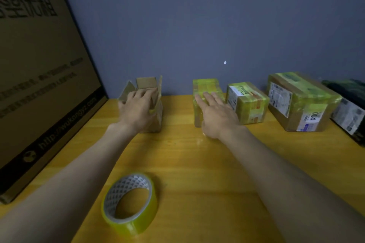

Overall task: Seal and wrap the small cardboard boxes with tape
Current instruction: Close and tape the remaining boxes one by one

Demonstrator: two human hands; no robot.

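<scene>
Both forearms are bare to the frame edge, and the hands [138, 110] wear no gloves or rings.

Lighting: dim, cool, uneven; wall [197, 16] rendered dull blue-grey, darker toward the upper corners. Counter [197, 163] brightest, with a faint sheen just before the right hand [215, 116]. Soft shadows lay under both forearms. Sharpness: low overall; left hand [136, 110] motion-blurred; print on the large carton [39, 85] smeared. Wide-angle bowing at edges.
</scene>
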